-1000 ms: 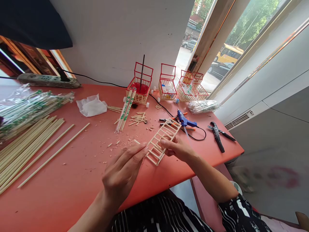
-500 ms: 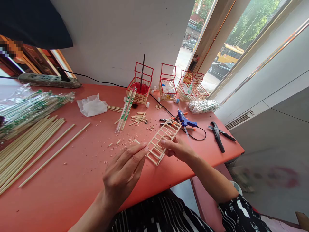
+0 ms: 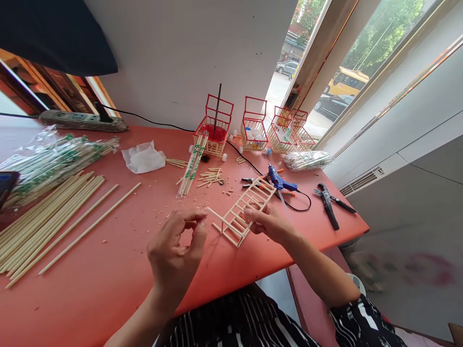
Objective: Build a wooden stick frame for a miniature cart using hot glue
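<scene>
In my right hand (image 3: 265, 220) is a ladder-like frame (image 3: 235, 222) of thin wooden sticks, gripped between thumb and fingers along its near side. Two short stick ends jut out from the frame's left corner. My left hand (image 3: 177, 246) hovers just left of these ends, apart from the frame, with thumb and forefinger curled into a near-closed pinch. Whatever sits between those fingertips, if anything, is too small to make out. Behind the frame's far end lies a blue glue gun (image 3: 280, 179).
Long wooden sticks (image 3: 54, 217) and plastic-wrapped chopsticks (image 3: 72, 156) cover the left side. Short cut pieces (image 3: 210, 177) lie mid-table. Red-rimmed miniature carts (image 3: 213, 130) stand along the wall. Black-handled pliers (image 3: 328, 205) lie near the right edge. A power strip (image 3: 83, 120) is at the back left.
My left hand has let go at the frame's left corner and drawn back slightly, exposing the projecting stick ends. My right hand keeps its grip. The view has shifted slightly.
</scene>
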The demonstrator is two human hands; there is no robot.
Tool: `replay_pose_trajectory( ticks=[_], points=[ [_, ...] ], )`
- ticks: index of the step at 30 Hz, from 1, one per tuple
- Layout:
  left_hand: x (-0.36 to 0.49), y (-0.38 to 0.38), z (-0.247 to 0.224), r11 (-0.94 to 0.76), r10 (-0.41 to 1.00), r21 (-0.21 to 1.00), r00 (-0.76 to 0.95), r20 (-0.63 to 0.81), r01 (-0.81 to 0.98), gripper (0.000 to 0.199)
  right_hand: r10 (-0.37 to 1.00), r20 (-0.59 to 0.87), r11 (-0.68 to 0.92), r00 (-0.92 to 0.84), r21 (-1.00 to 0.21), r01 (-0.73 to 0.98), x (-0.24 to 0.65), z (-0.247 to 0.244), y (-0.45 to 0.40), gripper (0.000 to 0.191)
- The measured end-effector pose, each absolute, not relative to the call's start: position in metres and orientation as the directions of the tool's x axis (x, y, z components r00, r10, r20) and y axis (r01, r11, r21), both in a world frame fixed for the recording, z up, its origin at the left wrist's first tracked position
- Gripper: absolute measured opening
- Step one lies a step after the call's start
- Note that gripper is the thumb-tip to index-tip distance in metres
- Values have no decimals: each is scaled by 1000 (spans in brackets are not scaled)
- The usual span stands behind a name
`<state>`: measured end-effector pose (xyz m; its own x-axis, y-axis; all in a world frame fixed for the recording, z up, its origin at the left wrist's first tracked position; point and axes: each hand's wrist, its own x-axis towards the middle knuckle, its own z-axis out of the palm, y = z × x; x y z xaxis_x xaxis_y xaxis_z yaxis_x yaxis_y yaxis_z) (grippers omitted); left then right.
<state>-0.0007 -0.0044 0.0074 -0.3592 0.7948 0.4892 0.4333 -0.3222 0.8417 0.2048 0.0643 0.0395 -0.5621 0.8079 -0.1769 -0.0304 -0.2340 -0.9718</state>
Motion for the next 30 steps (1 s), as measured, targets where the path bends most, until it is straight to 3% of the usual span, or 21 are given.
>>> replay_pose_trajectory(
  ticks=[2, 4, 8, 13, 30],
  points=[
    [-4, 0, 7, -172, 886, 961, -393, 246, 215, 12, 809, -180, -236, -559, -971, -28, 204, 40, 65, 56],
    [-7, 5, 5, -63, 931, 998, -358, 66, 20, 18, 809, -193, -245, -555, -969, -20, 204, 40, 65, 56],
    [-11, 13, -1, 23, 974, 977, -216, -69, -212, 25, 812, -215, -260, -543, -966, -5, 203, 40, 65, 56],
    [-11, 14, -1, 65, 994, 944, -59, -88, -324, 31, 813, -225, -265, -538, -964, 2, 203, 40, 65, 56],
    [-7, 15, 5, 2, 999, 979, 32, 4, -202, 36, 825, -226, -255, -517, -967, 16, 203, 41, 63, 54]
  ],
)
